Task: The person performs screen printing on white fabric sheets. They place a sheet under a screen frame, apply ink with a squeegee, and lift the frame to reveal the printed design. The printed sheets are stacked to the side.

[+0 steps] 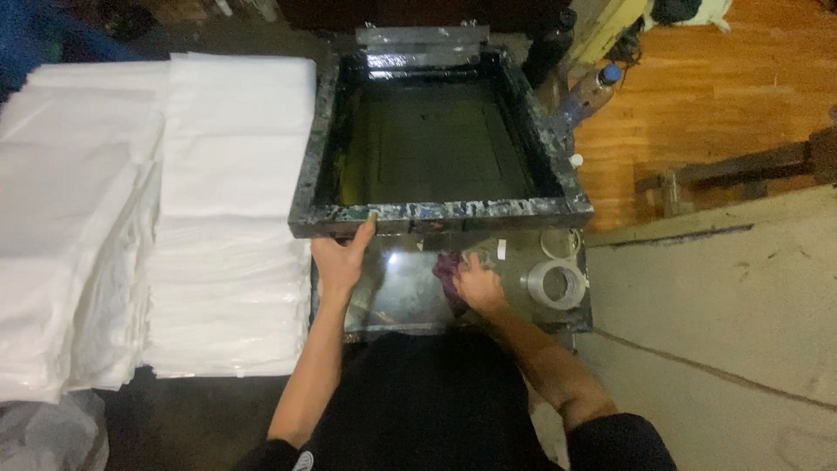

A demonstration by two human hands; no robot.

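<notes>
The printing frame point(440, 214) is propped up by the left hand point(342, 259), fingers spread underneath; a dark rag point(448, 272) is clutched in the right hand point(478, 286) on the glass point(397, 292).

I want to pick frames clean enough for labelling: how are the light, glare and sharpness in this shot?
Head view: dim overall, soft rather than crisp; a small bright glare spot sits on the glass plate between the left hand and the right hand; the white sheet stacks look washed out, with little surface detail; the frame's inner screen is dark and murky; the cloth is blurred.
</notes>
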